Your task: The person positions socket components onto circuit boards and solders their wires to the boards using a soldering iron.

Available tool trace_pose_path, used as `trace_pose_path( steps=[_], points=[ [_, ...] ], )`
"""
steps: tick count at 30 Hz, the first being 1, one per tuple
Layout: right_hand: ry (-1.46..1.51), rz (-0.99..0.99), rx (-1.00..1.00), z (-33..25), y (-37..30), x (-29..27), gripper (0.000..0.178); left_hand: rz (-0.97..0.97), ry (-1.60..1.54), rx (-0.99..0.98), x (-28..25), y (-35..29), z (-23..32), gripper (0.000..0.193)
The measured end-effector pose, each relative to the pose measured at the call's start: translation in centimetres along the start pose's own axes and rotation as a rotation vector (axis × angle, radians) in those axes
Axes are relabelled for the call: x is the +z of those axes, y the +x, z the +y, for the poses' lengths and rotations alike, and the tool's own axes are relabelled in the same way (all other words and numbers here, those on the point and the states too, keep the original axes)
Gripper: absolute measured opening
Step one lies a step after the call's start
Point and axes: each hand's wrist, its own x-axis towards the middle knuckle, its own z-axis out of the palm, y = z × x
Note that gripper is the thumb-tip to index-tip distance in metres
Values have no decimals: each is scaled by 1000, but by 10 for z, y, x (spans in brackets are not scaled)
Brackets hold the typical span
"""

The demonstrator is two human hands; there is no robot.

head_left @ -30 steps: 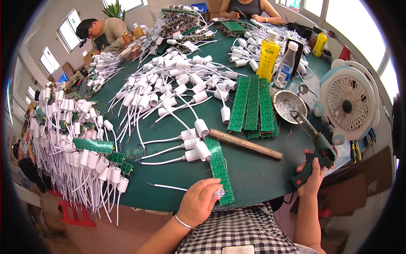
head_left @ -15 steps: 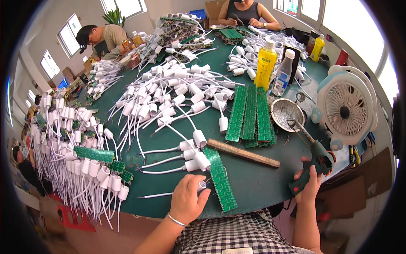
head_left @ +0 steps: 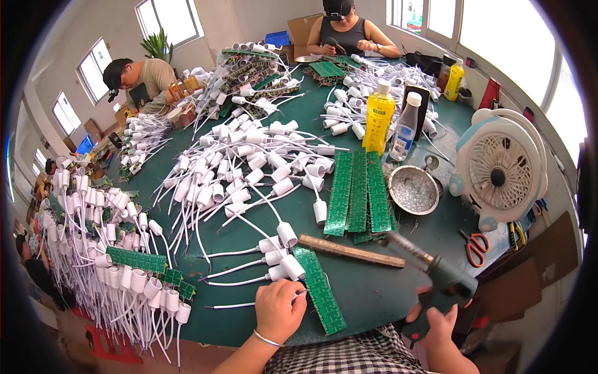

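Note:
My left hand (head_left: 280,310) is closed around a white lamp socket, mostly hidden by my fingers. Its white cable (head_left: 232,306) sticks out to the left, and a thin wire end shows at my fingertips beside a green circuit board strip (head_left: 322,293). Along that strip's left edge, several other white lamp sockets (head_left: 291,267) lie with cables pointing left. My right hand (head_left: 436,324) grips a dark green soldering gun (head_left: 451,287) by its handle, its metal tip raised over the table and pointing up-left toward the wooden bar (head_left: 350,250).
Green board strips (head_left: 357,193) lie beyond the wooden bar, near a metal bowl (head_left: 413,190). Yellow (head_left: 379,121) and clear bottles (head_left: 405,131), a fan (head_left: 498,168) and orange-handled scissors (head_left: 477,248) stand or lie at right. Socket heaps (head_left: 243,162) cover the middle; two people work beyond.
My right hand has brought the soldering gun away from the metal bowl, left and nearer to me. The socket in my left hand has become hidden by the fingers. The view has shifted slightly.

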Motion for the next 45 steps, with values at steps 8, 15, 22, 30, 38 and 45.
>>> trace_pose_path(
  steps=[8,15,22,30,38,45],
  points=[
    [-355,-419,35,45,-25,-20,50,13,28,-37,8,3,-1,9],
    [-436,-511,116,40,-25,-7,42,28,27,-16,8,1,-5,11],
    [-485,-429,186,37,-29,1,32,42,28,-5,8,1,-4,11],
    [-729,-474,-20,36,-29,3,33,47,56,-3,10,1,-6,10],
    [-518,-380,-16,51,-35,-15,42,38,39,-4,10,3,-5,10],
    [-506,-426,75,45,-34,-8,44,30,47,-12,10,0,-5,10]
  ],
)
